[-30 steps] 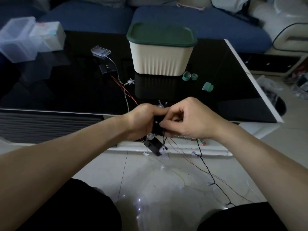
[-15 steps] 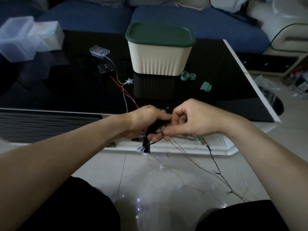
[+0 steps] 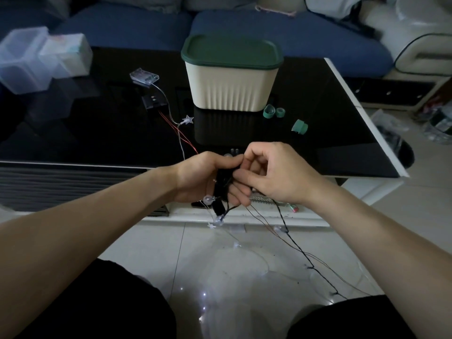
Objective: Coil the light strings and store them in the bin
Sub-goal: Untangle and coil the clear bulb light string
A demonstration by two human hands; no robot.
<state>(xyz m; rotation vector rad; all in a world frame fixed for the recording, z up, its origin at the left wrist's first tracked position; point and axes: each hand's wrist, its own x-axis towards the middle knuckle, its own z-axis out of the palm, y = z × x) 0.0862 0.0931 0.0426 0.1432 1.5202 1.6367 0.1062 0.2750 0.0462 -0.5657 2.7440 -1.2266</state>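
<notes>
My left hand (image 3: 205, 177) grips a black battery box (image 3: 218, 203) with dark wire and clear bulbs wrapped round it, just in front of the table edge. My right hand (image 3: 274, 172) pinches the dark light string (image 3: 297, 243) against that bundle; the string trails down to the floor at my right. A cream ribbed bin (image 3: 230, 90) with a shut green lid stands on the black table (image 3: 73, 133). A second string with a clear battery case (image 3: 144, 76) and a star bulb (image 3: 187, 120) lies on the table, left of the bin.
Several green tape rolls (image 3: 274, 111) lie to the right of the bin. Clear plastic boxes (image 3: 29, 59) sit at the table's far left. A blue sofa (image 3: 269, 23) runs behind. Loose wire and lit bulbs (image 3: 204, 293) spread over the tiled floor between my knees.
My right hand has drawn in close to my left hand, and the trailing string has shifted. The battery box in my left hand has turned more upright.
</notes>
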